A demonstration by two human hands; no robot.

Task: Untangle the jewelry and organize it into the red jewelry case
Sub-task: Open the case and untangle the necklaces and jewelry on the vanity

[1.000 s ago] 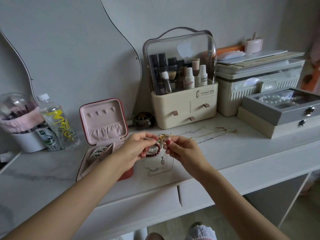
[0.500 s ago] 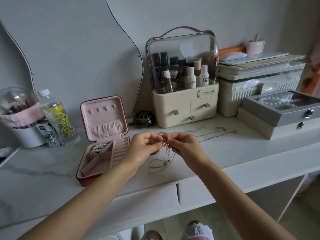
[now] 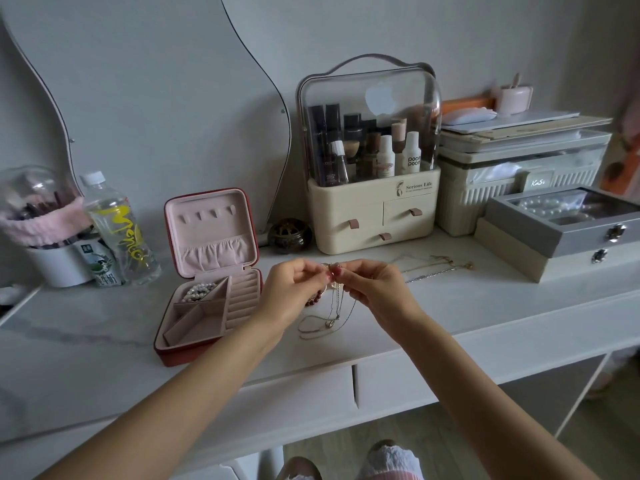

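Note:
The red jewelry case [image 3: 180,355] lies open on the white dresser top, pink inside, with a pearl piece [image 3: 198,292] in its back-left compartment. Just right of it, my left hand [image 3: 294,289] and my right hand [image 3: 377,289] meet above the surface and pinch a tangle of thin chains [image 3: 329,317] between fingertips. The chains hang down, and their loops and a small pendant rest on the top. A dark red bead bracelet [image 3: 313,301] peeks out under my left hand. Two more chains [image 3: 436,266] lie stretched out to the right.
Behind stand a cream cosmetics organizer [image 3: 372,216] with a clear lid, a small dark round jar [image 3: 289,235], and stacked storage boxes. A grey glass-topped jewelry box [image 3: 554,233] sits at right. A water bottle [image 3: 119,233] and a brush holder [image 3: 45,233] stand at left. A wavy mirror leans on the wall.
Both hands have drawn closer together over the chain tangle and lifted it slightly. The view shifted a little, so the case shows more fully.

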